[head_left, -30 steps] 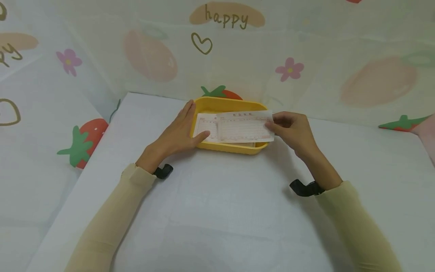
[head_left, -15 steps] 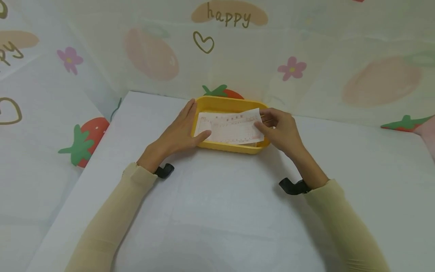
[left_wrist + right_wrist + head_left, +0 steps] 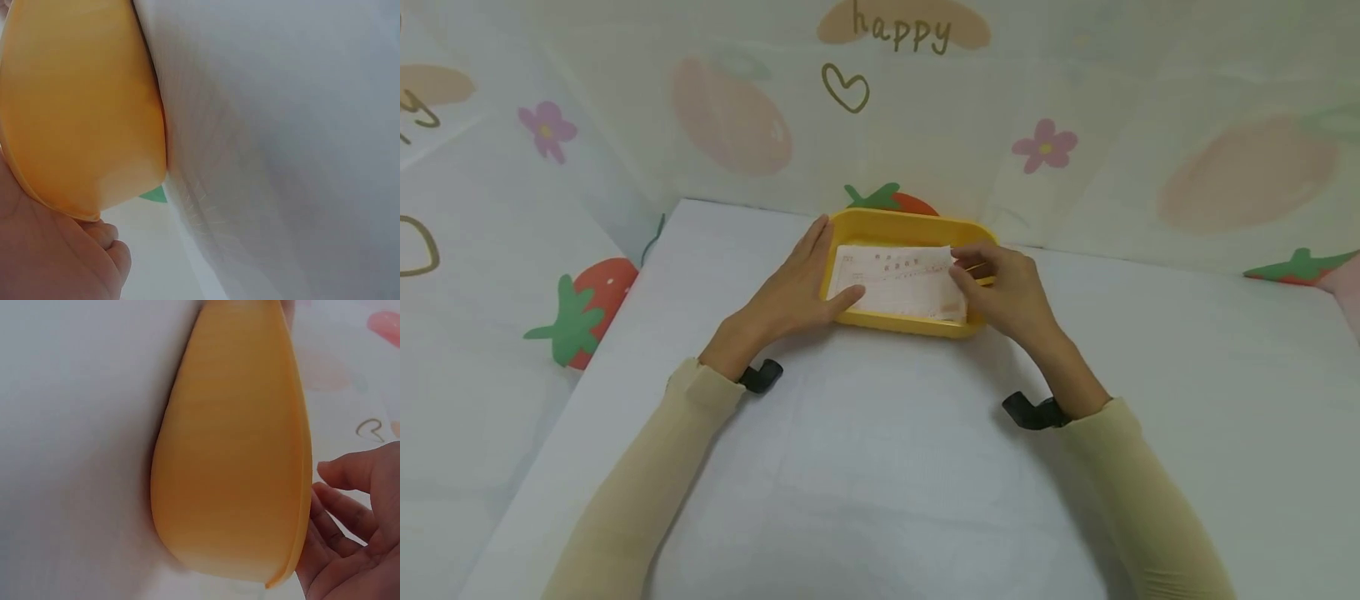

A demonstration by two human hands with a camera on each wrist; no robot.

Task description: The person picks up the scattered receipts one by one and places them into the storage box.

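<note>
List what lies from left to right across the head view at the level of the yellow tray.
Strawberry print on the side cloth → left hand resting on the tray's left end → yellow tray holding the paper slip → right hand at the slip's right end → bare white table.

A white worktop is lying under everything, and a pale printed cloth is hanging behind and to the left of it, showing strawberries, pink flowers, a heart outline and the word "happy".
</note>
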